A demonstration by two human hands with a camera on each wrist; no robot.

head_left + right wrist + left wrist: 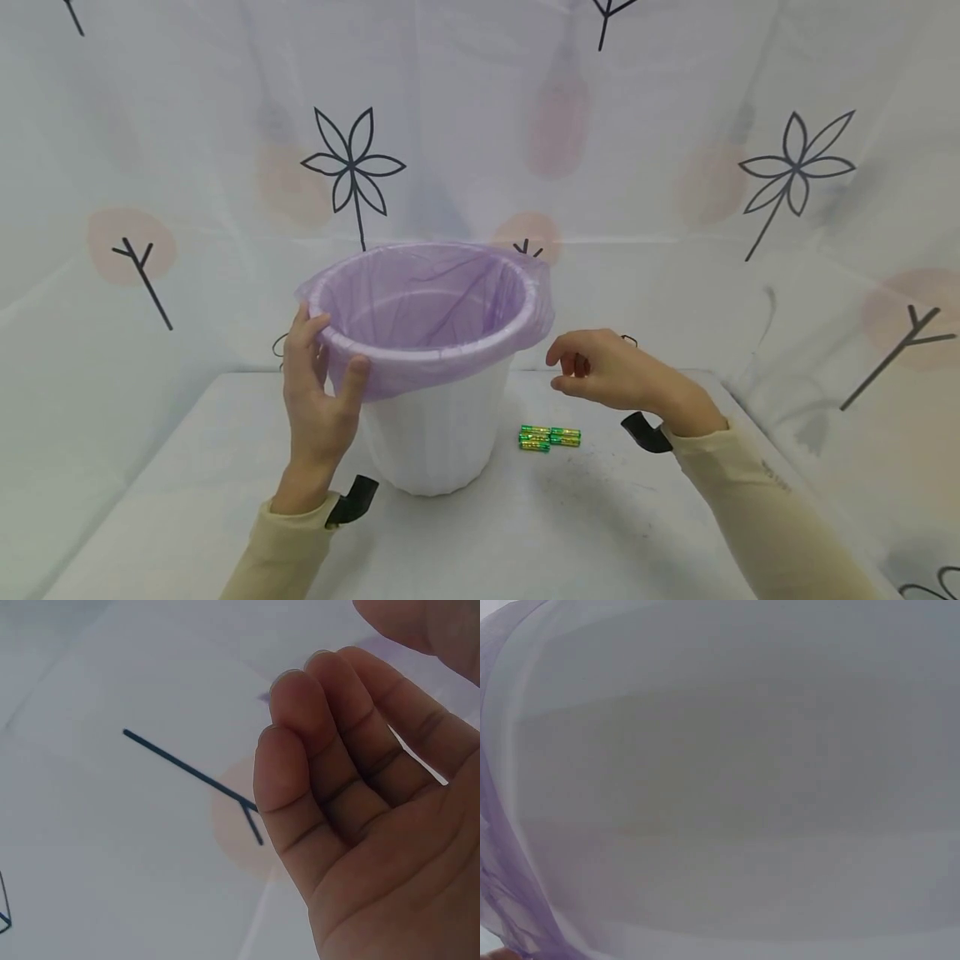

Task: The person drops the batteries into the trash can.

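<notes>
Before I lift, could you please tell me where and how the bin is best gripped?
Likely by the right side of the rim, the right hand coming from the right: the bin narrows downward from its wide top, and the left hand holds the left side.

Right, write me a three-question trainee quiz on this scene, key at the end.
1. True or false: the person's bare left hand touches the thin purple plastic liner that folds over the rim of the white round plastic bin.

2. What does the person's bare right hand hold?
A) a battery
B) nothing
C) the bin's rim

3. Fill in: in the head view, the small green-and-gold cylindrical batteries lie on the white table to the ____ of the bin.

Key: 1. True. 2. B. 3. Right.
</notes>
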